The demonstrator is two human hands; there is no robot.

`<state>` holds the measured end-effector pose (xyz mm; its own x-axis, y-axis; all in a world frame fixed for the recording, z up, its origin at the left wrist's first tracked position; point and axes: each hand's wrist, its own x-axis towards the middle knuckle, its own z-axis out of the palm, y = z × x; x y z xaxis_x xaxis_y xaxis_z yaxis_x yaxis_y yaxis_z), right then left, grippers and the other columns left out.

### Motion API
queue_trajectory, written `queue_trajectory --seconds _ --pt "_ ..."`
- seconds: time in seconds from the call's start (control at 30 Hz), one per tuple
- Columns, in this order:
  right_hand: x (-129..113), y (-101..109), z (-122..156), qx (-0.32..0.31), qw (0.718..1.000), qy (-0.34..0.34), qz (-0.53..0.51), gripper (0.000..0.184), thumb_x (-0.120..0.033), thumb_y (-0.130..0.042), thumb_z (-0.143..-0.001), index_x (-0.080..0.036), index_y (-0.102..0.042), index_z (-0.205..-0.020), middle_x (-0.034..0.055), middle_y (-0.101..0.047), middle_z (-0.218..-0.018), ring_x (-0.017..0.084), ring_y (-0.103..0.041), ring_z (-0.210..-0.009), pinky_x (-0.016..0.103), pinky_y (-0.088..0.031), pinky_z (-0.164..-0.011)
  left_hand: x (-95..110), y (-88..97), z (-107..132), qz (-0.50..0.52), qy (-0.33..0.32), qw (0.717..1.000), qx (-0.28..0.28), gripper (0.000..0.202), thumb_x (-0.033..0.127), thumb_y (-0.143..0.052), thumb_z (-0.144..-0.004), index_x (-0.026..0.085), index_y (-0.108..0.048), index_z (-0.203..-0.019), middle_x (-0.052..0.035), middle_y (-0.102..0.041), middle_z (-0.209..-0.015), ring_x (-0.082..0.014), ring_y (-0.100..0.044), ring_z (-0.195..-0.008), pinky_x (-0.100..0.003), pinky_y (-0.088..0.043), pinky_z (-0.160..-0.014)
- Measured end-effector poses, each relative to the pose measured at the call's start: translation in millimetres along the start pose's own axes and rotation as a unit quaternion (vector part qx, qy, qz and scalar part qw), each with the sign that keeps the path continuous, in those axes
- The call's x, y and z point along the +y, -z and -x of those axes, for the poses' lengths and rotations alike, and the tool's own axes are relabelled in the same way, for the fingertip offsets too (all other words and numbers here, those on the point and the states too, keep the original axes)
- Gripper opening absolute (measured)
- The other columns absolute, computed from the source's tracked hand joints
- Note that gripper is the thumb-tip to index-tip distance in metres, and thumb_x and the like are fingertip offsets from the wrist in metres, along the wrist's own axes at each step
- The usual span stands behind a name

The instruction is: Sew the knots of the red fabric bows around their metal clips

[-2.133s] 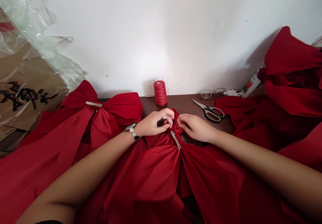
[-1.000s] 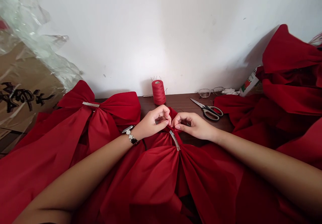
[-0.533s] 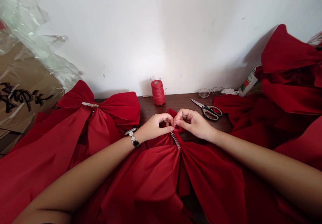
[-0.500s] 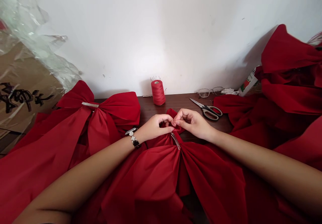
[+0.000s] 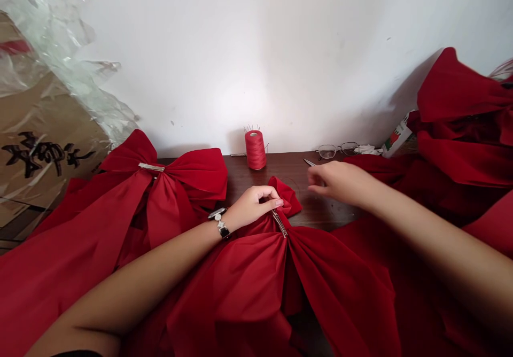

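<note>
A sewing workroom: red fabric bows [image 5: 188, 167] and a thread spool [image 5: 255, 150] on a wooden table [image 5: 244, 180].

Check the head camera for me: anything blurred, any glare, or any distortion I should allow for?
In the head view, the right hand looks slightly soft, possibly motion blur, while the left hand is sharper; the white wall has a pale bright patch above the thread spool; the clear plastic sheet glints; wide-angle stretching enlarges the left forearm.

Your left hand [image 5: 252, 206] grips the gathered red top of a large red cloth bow [image 5: 248, 277], just above its slim silver metal clip [image 5: 280, 224]. Your right hand [image 5: 340, 181], holding nothing, hovers over the dark wooden table [image 5: 320, 207], near the tips of steel scissors [image 5: 309, 162].
</note>
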<state>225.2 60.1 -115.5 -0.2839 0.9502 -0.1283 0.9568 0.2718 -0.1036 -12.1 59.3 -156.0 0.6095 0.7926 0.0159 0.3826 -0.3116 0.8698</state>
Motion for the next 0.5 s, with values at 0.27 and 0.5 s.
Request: queue_trajectory --seconds 0.27,0.5 --pt "49 12 2 -0.093 0.985 -0.119 0.082 0.021 -0.016 -0.072 -0.064 -0.016 -0.052 -0.057 0.0097 -0.058 -0.061 0.019 -0.055 -0.058 0.031 -0.032 -0.055 -1 3.1 1 -0.055 -0.028 0.998 0.013 0.027 0.038 -0.052 -0.090 0.016 -0.054 -0.074 0.0005 -0.059 -0.073 -0.0126 -0.051 -0.069 -0.024 -0.039 -0.068" --pt "57 6 -12 -0.106 0.992 -0.066 0.011 0.026 -0.042 -0.071 -0.070 -0.018 -0.062 -0.065 0.0042 -0.062 -0.065 0.015 -0.053 -0.057 0.026 -0.032 -0.052 -4 7.9 0 -0.088 -0.035 0.995 0.008 0.029 0.041 -0.045 -0.092 0.018 -0.048 -0.074 0.0017 -0.059 -0.071 -0.0130 -0.052 -0.067 -0.024 -0.038 -0.065"
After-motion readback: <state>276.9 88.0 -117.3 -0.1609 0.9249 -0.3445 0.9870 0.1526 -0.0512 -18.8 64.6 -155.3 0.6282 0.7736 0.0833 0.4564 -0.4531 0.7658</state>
